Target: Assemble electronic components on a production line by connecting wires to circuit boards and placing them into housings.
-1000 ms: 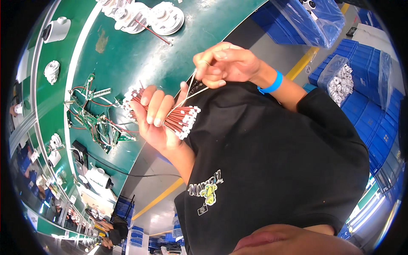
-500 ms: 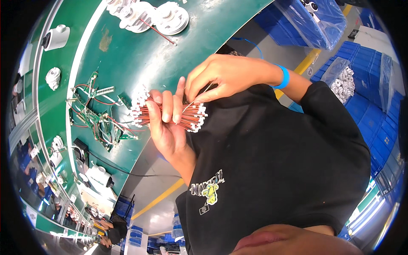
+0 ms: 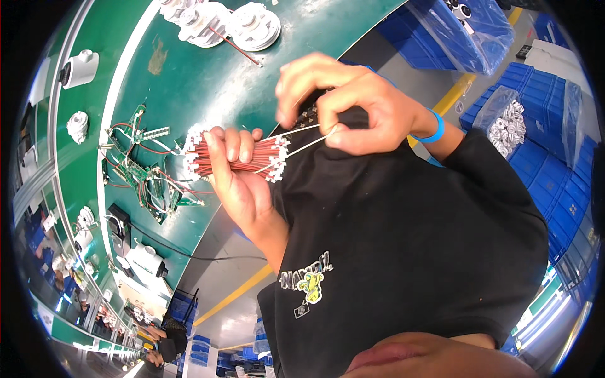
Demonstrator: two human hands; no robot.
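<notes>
My left hand (image 3: 242,192) is wrapped round a bundle of short red and dark wires (image 3: 266,157) with white plug connectors at both ends. A thin pale band that looks like a rubber band (image 3: 309,144) runs from the right part of the bundle. Its two strands are stretched taut to my right hand (image 3: 378,110), which wears a blue wristband. Thumb and forefinger of that hand pinch the band, while its other fingers are raised and slightly blurred. The part of the band under my left fingers is hidden.
Green circuit boards (image 3: 148,170) with attached wires lie left of the bundle on the green table (image 3: 170,94). White round housings (image 3: 252,28) stand at the far side. Blue crates (image 3: 535,164) and a bag of white parts (image 3: 506,129) are at the right.
My right hand has moved away from the bundle, up and to the right, drawing the band out into two taut strands. The bundle and my left hand have shifted slightly left.
</notes>
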